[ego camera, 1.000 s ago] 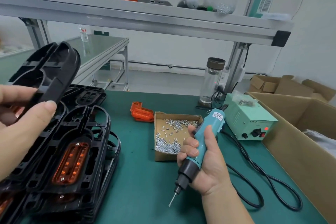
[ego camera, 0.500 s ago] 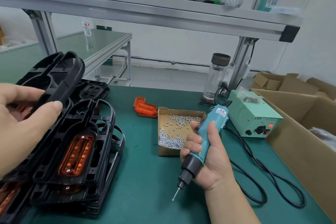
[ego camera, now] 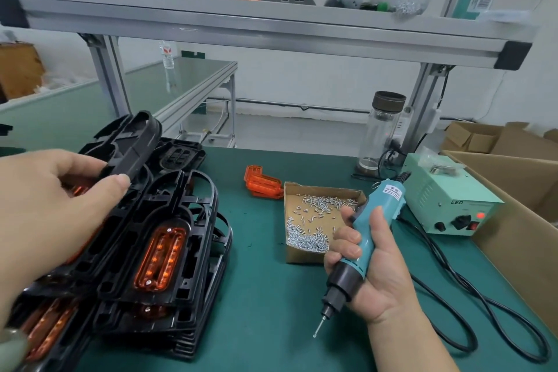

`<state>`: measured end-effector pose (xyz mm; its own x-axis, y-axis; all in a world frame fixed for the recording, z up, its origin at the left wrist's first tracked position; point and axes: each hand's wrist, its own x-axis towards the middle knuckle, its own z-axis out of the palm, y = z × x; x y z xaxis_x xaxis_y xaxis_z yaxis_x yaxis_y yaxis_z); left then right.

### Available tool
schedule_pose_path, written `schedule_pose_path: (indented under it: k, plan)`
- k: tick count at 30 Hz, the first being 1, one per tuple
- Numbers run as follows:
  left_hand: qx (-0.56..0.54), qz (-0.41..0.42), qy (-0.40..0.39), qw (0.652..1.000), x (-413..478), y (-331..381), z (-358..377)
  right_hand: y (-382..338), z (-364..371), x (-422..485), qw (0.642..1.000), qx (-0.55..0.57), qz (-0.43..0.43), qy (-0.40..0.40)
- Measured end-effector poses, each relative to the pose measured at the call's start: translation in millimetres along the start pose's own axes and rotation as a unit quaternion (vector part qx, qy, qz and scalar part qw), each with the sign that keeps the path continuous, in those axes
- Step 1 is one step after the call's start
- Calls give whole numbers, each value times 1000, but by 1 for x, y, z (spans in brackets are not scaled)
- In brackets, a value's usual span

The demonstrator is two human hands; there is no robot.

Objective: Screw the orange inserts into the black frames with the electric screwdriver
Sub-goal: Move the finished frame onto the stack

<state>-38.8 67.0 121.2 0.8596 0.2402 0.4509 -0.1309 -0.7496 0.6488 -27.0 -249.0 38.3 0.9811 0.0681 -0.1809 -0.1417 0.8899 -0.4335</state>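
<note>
At frame left, the left hand [ego camera: 45, 208] pinches a black frame [ego camera: 133, 139] over the stack [ego camera: 169, 254], probably to place it. The right hand [ego camera: 377, 269] has its fingers clamped round the electric screwdriver [ego camera: 367, 229], which is parked clear.

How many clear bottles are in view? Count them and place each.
2. A clear glass bottle with a dark lid stands at the back of the green bench; a clear plastic water bottle stands on the farther table. The cluttered shelf may hide more.

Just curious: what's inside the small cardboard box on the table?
Loose silver screws, heaped at the near left of the box. The right hand and screwdriver hide its right edge.
</note>
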Motion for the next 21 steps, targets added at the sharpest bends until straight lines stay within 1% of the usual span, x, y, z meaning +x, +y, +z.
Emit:
schedule_pose_path:
  k: [2,6,9,14,21]
  plan:
    - [49,7,5,999,-2,3,0,0,0,0,1000,0,-1,0]
    - [114,4,50,992,-7,0,13,0,-1,0,1000,-5,-5,-1]
    - [194,1,52,980,-8,-3,20,0,-1,0,1000,-11,-5,-4]
    - [223,-45,11,974,-14,-7,30,2,1,0,1000,-13,-3,-4]
    - [238,-55,15,970,-19,-5,34,2,1,0,1000,-10,-7,-1]
